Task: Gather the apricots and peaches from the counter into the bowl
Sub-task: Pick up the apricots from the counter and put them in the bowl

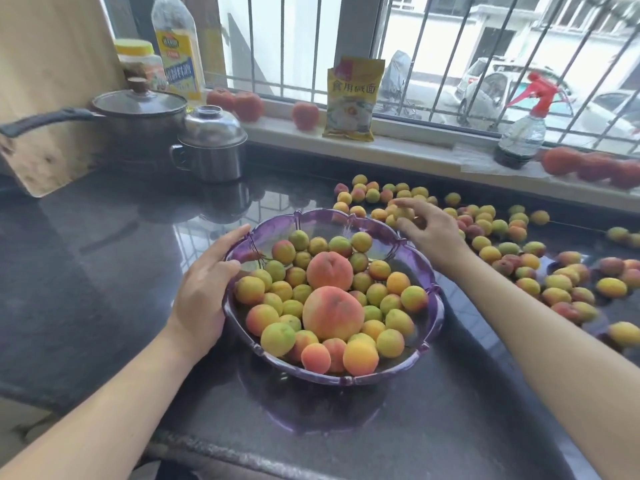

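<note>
My right hand (427, 226) is curling its fingers around a few small yellow-orange apricots (401, 213) just beyond the far rim of the scalloped purple translucent plastic bowl (434, 318), while my left hand (204, 289) is resting on the bowl's near-left rim, fingers fairly straight, steadying it on the dark polished stone counter (104, 258). To do this well, I am judging it best to close loosely so the soft fruit is not bruised, then lower the handful in beside the two large pink-orange peaches (330, 296) rather than dropping it. Many more apricots are lying scattered (554, 271) across the counter to the right.
</note>
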{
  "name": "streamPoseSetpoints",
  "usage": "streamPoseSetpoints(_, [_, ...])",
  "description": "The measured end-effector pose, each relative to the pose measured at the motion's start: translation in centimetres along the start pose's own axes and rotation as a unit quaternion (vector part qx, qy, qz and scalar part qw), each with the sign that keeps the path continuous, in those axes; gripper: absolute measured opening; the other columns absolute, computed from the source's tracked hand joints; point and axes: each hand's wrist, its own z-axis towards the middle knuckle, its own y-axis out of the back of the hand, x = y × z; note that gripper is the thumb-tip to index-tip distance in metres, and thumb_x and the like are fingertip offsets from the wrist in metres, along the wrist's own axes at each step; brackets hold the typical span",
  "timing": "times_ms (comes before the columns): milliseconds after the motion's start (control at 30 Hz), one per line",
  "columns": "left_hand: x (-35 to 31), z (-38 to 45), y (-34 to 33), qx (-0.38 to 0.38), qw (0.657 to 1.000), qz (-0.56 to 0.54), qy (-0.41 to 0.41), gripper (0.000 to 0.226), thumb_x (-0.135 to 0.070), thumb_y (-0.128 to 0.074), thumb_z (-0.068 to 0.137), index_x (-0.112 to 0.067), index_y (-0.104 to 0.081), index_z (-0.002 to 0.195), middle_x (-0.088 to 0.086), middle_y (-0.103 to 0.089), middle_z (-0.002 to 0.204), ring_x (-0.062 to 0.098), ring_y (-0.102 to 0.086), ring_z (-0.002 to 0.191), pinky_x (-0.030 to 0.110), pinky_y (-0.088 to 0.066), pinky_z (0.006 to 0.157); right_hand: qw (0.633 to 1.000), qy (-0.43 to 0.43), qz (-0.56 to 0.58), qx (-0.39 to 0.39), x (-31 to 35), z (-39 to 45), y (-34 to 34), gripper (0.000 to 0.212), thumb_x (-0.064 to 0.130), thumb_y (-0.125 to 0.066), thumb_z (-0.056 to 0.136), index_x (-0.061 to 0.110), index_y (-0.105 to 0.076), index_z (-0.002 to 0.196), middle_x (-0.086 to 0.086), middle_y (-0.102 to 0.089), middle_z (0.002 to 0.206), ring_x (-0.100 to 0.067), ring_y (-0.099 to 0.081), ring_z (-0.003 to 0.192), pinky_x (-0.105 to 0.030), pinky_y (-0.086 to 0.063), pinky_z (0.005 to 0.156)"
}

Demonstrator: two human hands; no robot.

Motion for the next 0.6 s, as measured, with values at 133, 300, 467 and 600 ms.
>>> streamPoseSetpoints(133, [0.0,0.0,0.0,0.003,1.000,-0.005,-0.001,0.053,-0.039,-0.058,0.078,-0.043,-0.075,0.128,0.003,-0.073,0.137,0.033,-0.066,0.130,0.062,-0.046,0.115,0.928,-0.152,0.339,0.034,3.8,-1.8,5.5,0.037,0.009,-0.068,0.094,0.017,-0.064,0.129,-0.017,-0.069,0.121,-0.025,-0.071,0.100,-0.033,-0.057,0.085])
streamPoseSetpoints(300, [-0.1,0.0,-0.1,0.004,1.000,-0.015,-0.004,0.056,-0.041,-0.058,0.074,-0.042,-0.075,0.127,0.006,-0.073,0.137,0.035,-0.065,0.131,0.063,-0.045,0.116,0.986,-0.033,-0.022,0.161,8.7,-4.5,8.9,0.029,0.027,-0.077,0.087,0.038,-0.066,0.112,0.004,-0.072,0.089,-0.006,-0.062,0.058,-0.027,-0.050,0.052])
streamPoseSetpoints(467, [-0.3,-0.1,-0.2,-0.001,1.000,-0.012,-0.005,0.052,-0.037,-0.059,0.073,-0.044,-0.078,0.121,0.006,-0.075,0.133,0.034,-0.066,0.129,0.063,-0.045,0.116,0.938,0.143,-0.243,0.202,9.4,-3.5,5.4,0.030,0.029,-0.071,0.090,0.027,-0.066,0.119,0.011,-0.064,0.102,-0.011,-0.058,0.094,-0.035,-0.052,0.088])
streamPoseSetpoints(600, [-0.5,-0.2,-0.1,0.002,1.000,-0.005,0.001,0.054,-0.044,-0.057,0.072,-0.047,-0.076,0.122,0.003,-0.075,0.133,0.032,-0.067,0.128,0.062,-0.047,0.115,0.915,0.168,-0.304,0.205,9.4,-2.5,3.8,0.026,0.029,-0.066,0.095,0.032,-0.068,0.121,0.009,-0.055,0.103,-0.016,-0.050,0.102,-0.033,-0.043,0.089])
